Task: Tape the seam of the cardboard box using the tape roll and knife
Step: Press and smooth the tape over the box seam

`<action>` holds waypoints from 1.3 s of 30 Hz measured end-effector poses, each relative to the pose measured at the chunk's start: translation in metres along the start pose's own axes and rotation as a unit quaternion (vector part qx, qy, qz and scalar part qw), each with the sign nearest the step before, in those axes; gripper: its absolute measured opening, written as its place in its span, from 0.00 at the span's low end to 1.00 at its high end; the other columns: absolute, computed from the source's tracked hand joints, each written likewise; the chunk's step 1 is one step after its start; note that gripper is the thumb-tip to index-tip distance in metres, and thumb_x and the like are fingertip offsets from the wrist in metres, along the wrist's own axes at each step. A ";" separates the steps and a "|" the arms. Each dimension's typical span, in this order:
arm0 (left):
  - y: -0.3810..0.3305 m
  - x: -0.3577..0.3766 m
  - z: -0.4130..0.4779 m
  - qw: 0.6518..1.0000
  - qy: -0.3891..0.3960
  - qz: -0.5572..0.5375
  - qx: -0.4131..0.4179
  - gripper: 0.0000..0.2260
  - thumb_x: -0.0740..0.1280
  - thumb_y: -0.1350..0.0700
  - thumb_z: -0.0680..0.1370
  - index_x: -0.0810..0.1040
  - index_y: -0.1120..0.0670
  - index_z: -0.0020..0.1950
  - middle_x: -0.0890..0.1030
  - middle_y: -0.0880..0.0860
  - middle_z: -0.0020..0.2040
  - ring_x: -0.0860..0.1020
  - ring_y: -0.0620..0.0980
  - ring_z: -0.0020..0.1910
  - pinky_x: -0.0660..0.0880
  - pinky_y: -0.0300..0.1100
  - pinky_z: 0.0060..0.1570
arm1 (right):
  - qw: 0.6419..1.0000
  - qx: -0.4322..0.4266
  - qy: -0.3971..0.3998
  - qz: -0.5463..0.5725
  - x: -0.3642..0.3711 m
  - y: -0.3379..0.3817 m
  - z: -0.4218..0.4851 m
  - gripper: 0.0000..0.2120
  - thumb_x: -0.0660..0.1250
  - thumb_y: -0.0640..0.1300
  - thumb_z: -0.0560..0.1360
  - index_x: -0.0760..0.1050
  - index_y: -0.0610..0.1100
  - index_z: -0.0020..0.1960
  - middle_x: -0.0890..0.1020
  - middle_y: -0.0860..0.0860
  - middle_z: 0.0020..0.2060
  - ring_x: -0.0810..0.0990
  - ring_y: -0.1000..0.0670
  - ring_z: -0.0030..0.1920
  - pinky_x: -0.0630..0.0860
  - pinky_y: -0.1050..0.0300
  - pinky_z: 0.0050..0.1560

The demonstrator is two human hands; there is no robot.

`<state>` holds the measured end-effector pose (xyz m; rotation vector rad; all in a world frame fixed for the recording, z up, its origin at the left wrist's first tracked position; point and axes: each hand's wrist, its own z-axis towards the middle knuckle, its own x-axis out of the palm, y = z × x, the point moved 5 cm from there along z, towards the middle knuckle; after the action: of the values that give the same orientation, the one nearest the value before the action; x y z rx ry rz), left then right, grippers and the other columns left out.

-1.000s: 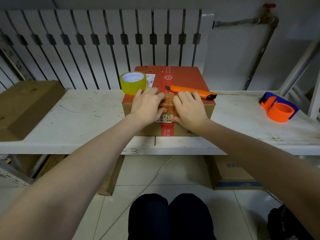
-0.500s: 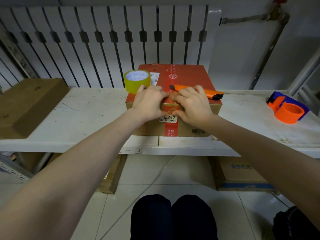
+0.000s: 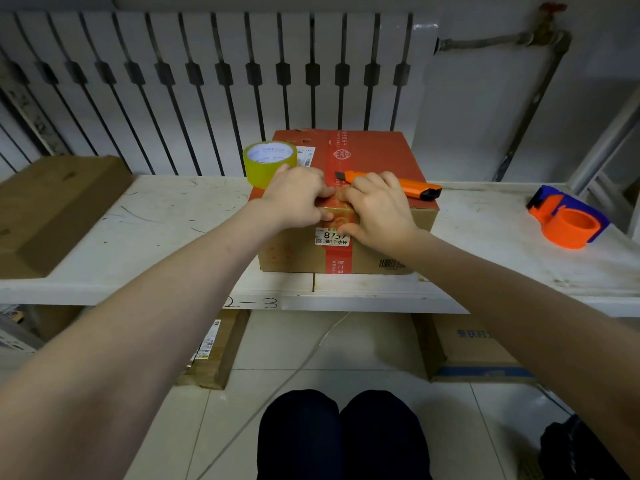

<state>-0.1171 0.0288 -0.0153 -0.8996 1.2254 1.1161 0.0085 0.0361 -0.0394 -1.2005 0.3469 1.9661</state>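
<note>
A cardboard box [image 3: 374,150] with a red top and a red tape strip down its middle stands on the white shelf [image 3: 156,220]. My left hand [image 3: 294,199] and my right hand [image 3: 377,209] lie side by side on the box's near top edge, fingers pressed down on the yellowish tape over the seam, thumbs on the front face. Neither hand holds a tool. A yellow tape roll [image 3: 268,164] rests on the box's top left corner, just behind my left hand. An orange knife [image 3: 415,187] lies across the top, partly hidden by my right fingers.
An orange and blue tape dispenser [image 3: 568,220] sits at the shelf's right end. A flat brown carton [image 3: 45,206] fills the left end. A white radiator [image 3: 207,81] stands behind. More cartons [image 3: 467,348] sit on the tiled floor under the shelf.
Both hands have slid a little away from me along the seam, from the front edge onto the top, with fingertips drawn closer together. The roll and knife have not moved.
</note>
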 end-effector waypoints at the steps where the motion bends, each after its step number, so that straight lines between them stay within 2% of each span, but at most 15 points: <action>1: 0.000 0.000 0.001 1.000 0.007 0.000 0.001 0.21 0.66 0.44 0.73 0.75 0.48 0.65 0.77 0.50 0.58 0.72 0.53 0.62 0.63 0.51 0.62 | 1.000 0.005 -0.005 0.013 0.000 0.000 0.000 0.25 0.76 0.56 0.63 0.79 0.43 0.54 0.81 0.47 0.47 0.77 0.44 0.51 0.67 0.49 0.55; 8: -0.001 -0.004 0.004 0.999 0.036 -0.009 0.008 0.18 0.66 0.47 0.74 0.76 0.48 0.64 0.75 0.50 0.59 0.71 0.53 0.63 0.64 0.51 0.61 | 0.994 -0.004 0.061 0.091 -0.010 -0.014 0.006 0.18 0.67 0.54 0.73 0.76 0.51 0.61 0.79 0.52 0.54 0.74 0.48 0.57 0.62 0.50 0.61; 11: 0.002 -0.005 0.006 0.998 0.054 -0.024 0.011 0.19 0.67 0.48 0.74 0.75 0.48 0.65 0.74 0.51 0.60 0.70 0.53 0.64 0.65 0.51 0.60 | 0.994 0.025 0.063 0.089 -0.016 -0.016 0.015 0.19 0.66 0.63 0.71 0.79 0.54 0.56 0.80 0.55 0.50 0.73 0.50 0.56 0.63 0.50 0.58; 13: 0.002 -0.007 0.006 0.997 0.071 -0.012 0.019 0.20 0.67 0.49 0.74 0.74 0.48 0.66 0.74 0.51 0.61 0.70 0.54 0.64 0.66 0.51 0.59 | 0.994 0.060 0.049 0.077 -0.017 -0.012 0.020 0.19 0.67 0.65 0.68 0.80 0.54 0.51 0.80 0.56 0.46 0.74 0.51 0.53 0.64 0.50 0.57; 17: -0.001 -0.006 0.004 0.997 0.067 0.021 0.017 0.21 0.67 0.47 0.73 0.75 0.49 0.65 0.74 0.52 0.60 0.71 0.54 0.63 0.67 0.51 0.56 | 0.996 0.059 0.021 0.070 -0.014 -0.004 0.016 0.15 0.66 0.61 0.72 0.81 0.52 0.50 0.80 0.54 0.46 0.73 0.50 0.53 0.62 0.51 0.57; 19: -0.004 -0.007 0.004 0.999 0.044 0.018 0.014 0.19 0.65 0.45 0.74 0.76 0.49 0.63 0.75 0.52 0.57 0.72 0.55 0.61 0.68 0.49 0.54 | 0.996 0.035 0.041 0.064 -0.016 -0.004 0.013 0.14 0.64 0.57 0.74 0.82 0.50 0.52 0.80 0.52 0.49 0.72 0.48 0.57 0.60 0.49 0.63; 22: -0.005 -0.005 0.003 1.000 0.021 0.022 0.004 0.18 0.64 0.46 0.75 0.76 0.50 0.63 0.76 0.52 0.57 0.73 0.55 0.60 0.68 0.49 0.55 | 0.995 -0.001 0.074 0.059 -0.017 -0.004 0.012 0.13 0.64 0.51 0.76 0.80 0.48 0.56 0.78 0.50 0.54 0.69 0.47 0.64 0.49 0.44 0.72; 24: -0.006 -0.003 0.003 0.999 0.020 0.026 0.009 0.18 0.64 0.47 0.76 0.76 0.51 0.64 0.76 0.53 0.58 0.73 0.55 0.60 0.69 0.49 0.56 | 0.995 -0.008 0.076 0.058 -0.017 -0.006 0.006 0.14 0.64 0.49 0.76 0.77 0.48 0.61 0.78 0.49 0.57 0.67 0.47 0.66 0.46 0.43 0.73; 27: -0.007 -0.005 0.005 0.998 0.039 0.036 0.024 0.18 0.65 0.49 0.76 0.75 0.51 0.65 0.75 0.53 0.60 0.72 0.56 0.61 0.70 0.48 0.55 | 0.997 -0.014 0.071 0.026 -0.014 -0.006 -0.004 0.23 0.69 0.55 0.71 0.74 0.49 0.63 0.77 0.50 0.58 0.68 0.47 0.66 0.45 0.40 0.73; 29: -0.007 -0.008 0.006 0.997 0.048 0.051 0.034 0.19 0.66 0.50 0.75 0.74 0.51 0.66 0.75 0.53 0.59 0.73 0.56 0.61 0.71 0.48 0.54 | 0.998 -0.003 0.057 0.004 -0.010 -0.001 -0.006 0.27 0.73 0.58 0.66 0.75 0.47 0.61 0.78 0.49 0.56 0.71 0.46 0.64 0.47 0.39 0.73; 32: -0.011 -0.007 0.000 0.992 0.052 0.113 0.037 0.21 0.65 0.53 0.75 0.71 0.51 0.69 0.74 0.53 0.61 0.72 0.55 0.62 0.70 0.49 0.55 | 0.999 0.017 0.026 0.018 -0.002 0.002 -0.005 0.25 0.76 0.53 0.64 0.77 0.43 0.57 0.80 0.47 0.52 0.75 0.44 0.58 0.54 0.42 0.72; 34: -0.011 -0.004 -0.004 0.986 0.058 0.150 0.044 0.24 0.64 0.57 0.74 0.68 0.50 0.70 0.73 0.53 0.62 0.72 0.54 0.63 0.69 0.51 0.57 | 0.999 0.019 0.004 0.043 0.000 0.003 -0.006 0.23 0.77 0.50 0.64 0.78 0.42 0.55 0.80 0.47 0.49 0.76 0.43 0.54 0.62 0.44 0.68; 35: -0.009 -0.006 -0.006 0.990 0.053 0.124 0.047 0.24 0.64 0.57 0.73 0.68 0.48 0.69 0.74 0.52 0.62 0.72 0.54 0.63 0.69 0.51 0.58 | 0.998 0.021 -0.005 0.058 0.000 0.003 -0.007 0.21 0.76 0.49 0.64 0.78 0.42 0.54 0.80 0.47 0.49 0.76 0.43 0.53 0.67 0.46 0.63; 37: -0.003 -0.019 -0.009 0.999 -0.001 0.005 0.036 0.22 0.65 0.54 0.73 0.72 0.46 0.67 0.76 0.52 0.61 0.72 0.55 0.63 0.71 0.51 0.59 | 0.996 0.026 -0.006 0.080 -0.003 0.002 -0.008 0.19 0.74 0.47 0.68 0.78 0.42 0.56 0.80 0.46 0.51 0.75 0.42 0.53 0.70 0.48 0.54; 39: 0.008 -0.037 -0.009 0.991 -0.123 -0.045 -0.021 0.20 0.64 0.51 0.74 0.72 0.50 0.67 0.77 0.54 0.61 0.73 0.56 0.61 0.71 0.51 0.59 | 0.995 0.028 0.025 0.095 -0.005 0.001 -0.005 0.17 0.70 0.45 0.72 0.77 0.42 0.60 0.78 0.47 0.55 0.73 0.43 0.55 0.71 0.49 0.53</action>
<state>-0.1272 0.0160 0.0205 -0.8133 0.9528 1.1462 0.0117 0.0306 -0.0381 -1.2191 0.5567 2.0752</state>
